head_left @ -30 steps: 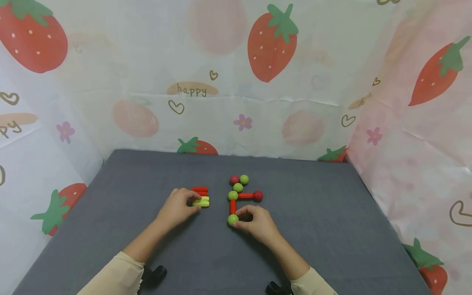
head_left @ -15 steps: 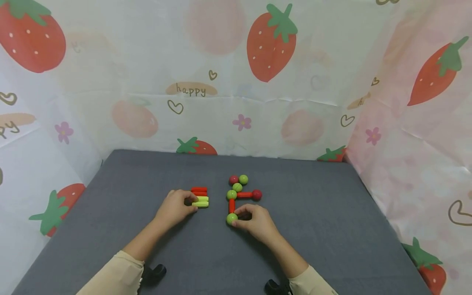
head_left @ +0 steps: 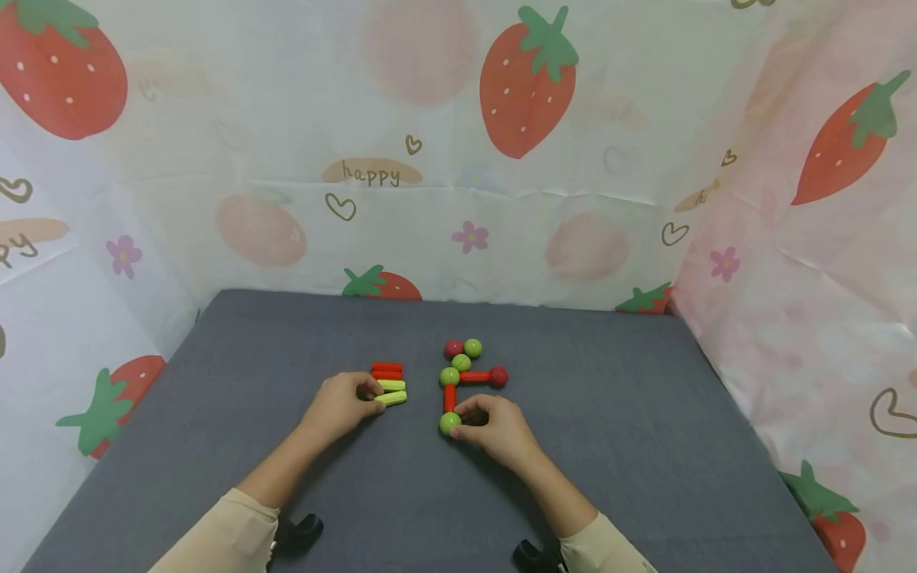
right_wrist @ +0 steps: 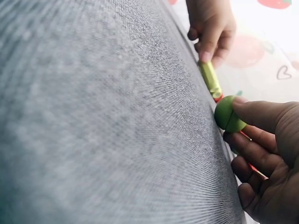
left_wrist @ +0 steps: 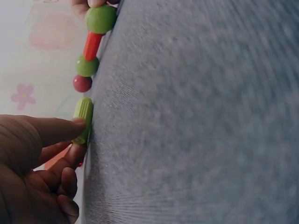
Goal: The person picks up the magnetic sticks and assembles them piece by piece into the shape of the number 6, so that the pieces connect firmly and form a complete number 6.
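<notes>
Ridged yellow-green rod (left_wrist: 84,110), grooved ball (right_wrist: 227,114) (glossy)

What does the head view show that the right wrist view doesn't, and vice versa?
Head only: the red ball at the right end of a red rod, both beige sleeves, and the "happy" lettering.

Right wrist only: the palm side of the right hand and a dark seam across the green ball it grips.

Both: that hand on that ball, the left hand pinching a yellow-green stick, and gray tabletop.
</notes>
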Demonstrator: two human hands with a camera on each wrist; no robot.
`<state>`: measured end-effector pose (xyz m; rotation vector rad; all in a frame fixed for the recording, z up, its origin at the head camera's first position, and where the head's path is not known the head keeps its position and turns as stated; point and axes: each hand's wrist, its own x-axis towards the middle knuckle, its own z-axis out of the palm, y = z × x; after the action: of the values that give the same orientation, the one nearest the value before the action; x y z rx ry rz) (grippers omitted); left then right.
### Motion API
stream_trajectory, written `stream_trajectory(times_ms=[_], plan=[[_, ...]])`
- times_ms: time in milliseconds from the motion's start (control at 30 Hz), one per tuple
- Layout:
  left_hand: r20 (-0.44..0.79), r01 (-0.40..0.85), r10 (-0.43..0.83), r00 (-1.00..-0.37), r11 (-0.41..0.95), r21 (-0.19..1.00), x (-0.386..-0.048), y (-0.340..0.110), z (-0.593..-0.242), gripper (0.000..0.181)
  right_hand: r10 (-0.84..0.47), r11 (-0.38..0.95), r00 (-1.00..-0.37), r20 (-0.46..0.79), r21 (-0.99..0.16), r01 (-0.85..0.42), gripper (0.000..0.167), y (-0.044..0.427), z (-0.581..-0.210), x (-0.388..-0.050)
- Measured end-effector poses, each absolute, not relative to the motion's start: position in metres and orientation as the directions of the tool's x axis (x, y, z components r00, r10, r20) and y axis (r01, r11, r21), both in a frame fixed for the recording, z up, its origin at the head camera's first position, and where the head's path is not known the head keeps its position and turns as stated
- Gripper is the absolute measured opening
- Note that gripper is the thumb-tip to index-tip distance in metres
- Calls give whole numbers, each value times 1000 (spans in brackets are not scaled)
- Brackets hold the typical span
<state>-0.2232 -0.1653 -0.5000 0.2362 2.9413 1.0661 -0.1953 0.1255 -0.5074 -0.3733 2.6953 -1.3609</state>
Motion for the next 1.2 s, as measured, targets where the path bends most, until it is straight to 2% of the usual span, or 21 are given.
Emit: stream_trajectory(times_ms=[533,767,1200], plan=[[-45,34,105,-993,643,765,-197,-151,-493,16,-255,574,-967,22,-801,-170,27,123,-509,-199],[-43,25,99,-994,597,802,-183,-138,-498,14,-249,572,-968,22,-804,-165,26,120,-508,-202],[-52,-5,66,-997,572,820,-168,-123,-504,12,-244,572,-970,20,-805,-160,26,117,-507,-206]])
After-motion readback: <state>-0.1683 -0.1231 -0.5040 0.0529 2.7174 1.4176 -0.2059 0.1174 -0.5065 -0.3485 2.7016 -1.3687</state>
